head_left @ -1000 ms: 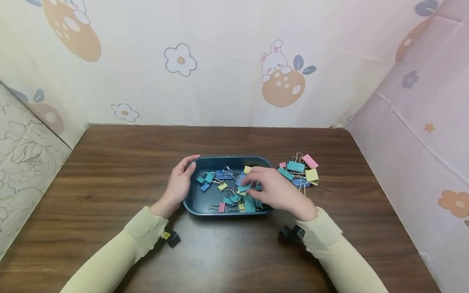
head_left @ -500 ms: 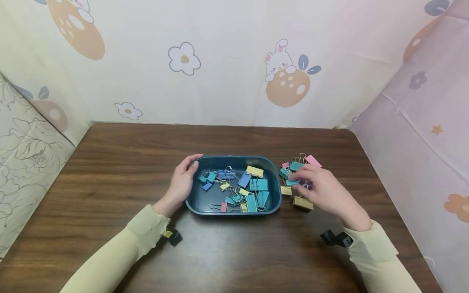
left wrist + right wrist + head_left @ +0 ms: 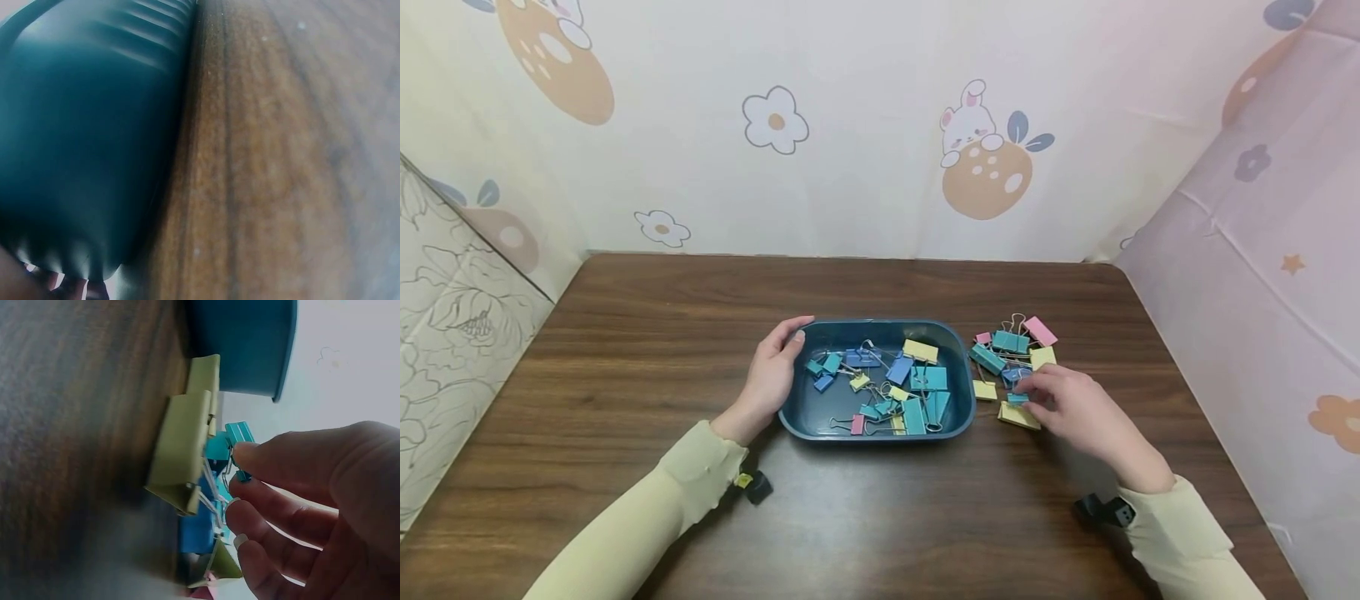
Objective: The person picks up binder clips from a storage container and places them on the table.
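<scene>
My left hand (image 3: 766, 379) grips the left end of a dark blue tray (image 3: 799, 410), thumb at the rim and fingers along the outside. Inside the tray lie several binder clips, among them a large teal clip (image 3: 929, 378) and a yellow clip (image 3: 921, 351). To the right of it my right hand (image 3: 1086, 417) pinches a small teal binder clip (image 3: 239, 432) between thumb and forefinger. That clip is just above a yellow binder clip (image 3: 1019, 415) at the near side of a loose pile. The left wrist view shows mostly the tray's outer wall (image 3: 81, 137).
The pile on the brown wooden table (image 3: 880, 517) also holds a pink clip (image 3: 1041, 331), a blue clip (image 3: 1015, 376), a teal clip (image 3: 987, 359) and a small yellow clip (image 3: 985, 390) near the tray. A patterned curtain (image 3: 865, 167) hangs behind the table.
My right hand has left the tray's right side for the pile, then shifted nearer, and now pinches a small teal binder clip. A large teal clip lies in the tray. My left hand stays put.
</scene>
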Demonstrator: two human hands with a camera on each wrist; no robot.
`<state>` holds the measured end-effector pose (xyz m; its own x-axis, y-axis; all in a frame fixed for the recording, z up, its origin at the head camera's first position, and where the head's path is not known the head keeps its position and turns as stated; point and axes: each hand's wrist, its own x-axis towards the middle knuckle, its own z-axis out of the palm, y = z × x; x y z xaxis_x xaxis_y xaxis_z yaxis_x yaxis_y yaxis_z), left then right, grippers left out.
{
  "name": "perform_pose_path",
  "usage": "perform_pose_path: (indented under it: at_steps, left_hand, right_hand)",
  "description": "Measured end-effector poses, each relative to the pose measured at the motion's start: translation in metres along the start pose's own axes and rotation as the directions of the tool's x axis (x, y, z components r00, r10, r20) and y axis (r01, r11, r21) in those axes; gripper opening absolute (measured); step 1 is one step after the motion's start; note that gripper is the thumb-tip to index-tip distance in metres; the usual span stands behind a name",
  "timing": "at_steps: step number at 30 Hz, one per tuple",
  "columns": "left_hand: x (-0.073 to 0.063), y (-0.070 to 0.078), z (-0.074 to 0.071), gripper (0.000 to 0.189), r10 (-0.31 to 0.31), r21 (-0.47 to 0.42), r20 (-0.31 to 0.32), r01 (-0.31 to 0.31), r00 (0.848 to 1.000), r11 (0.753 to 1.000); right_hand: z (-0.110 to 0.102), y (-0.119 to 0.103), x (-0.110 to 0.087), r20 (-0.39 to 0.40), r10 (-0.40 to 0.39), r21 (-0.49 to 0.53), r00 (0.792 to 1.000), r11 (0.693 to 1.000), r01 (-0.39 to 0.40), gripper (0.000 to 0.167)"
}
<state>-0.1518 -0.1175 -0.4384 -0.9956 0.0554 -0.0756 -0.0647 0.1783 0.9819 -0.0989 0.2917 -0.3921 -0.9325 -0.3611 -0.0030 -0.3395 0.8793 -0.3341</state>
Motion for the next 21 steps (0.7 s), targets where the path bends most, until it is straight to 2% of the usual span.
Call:
perform_pose_path:
  at_steps: [8,15,21]
  left_hand:
    - [-0.0014,-0.001,-0.0001,0.037,-0.009,0.012,-0.001,0.009,1.0,1.0]
    - [-0.0018,0.0001,-0.0003,0.036,-0.015,0.013,-0.001,0.015,1.0,1.0]
    - [-0.001,0.0003,-0.0005,0.036,-0.015,0.016,0.005,0.015,1.0,1.0]
  right_hand:
    - [0.0105,0.0011,0.0041,0.04,0.024,-0.019,0.999,1.0,-0.024,0.023]
    - [0.0086,-0.0023,0.0062,0.025,0.012,-0.009,1.0,1.0,-0.012,0.023]
    - [0.0028,-0.0048,0.0085,-0.03,0.005,0.023,1.0,1.0,-0.004,0.023]
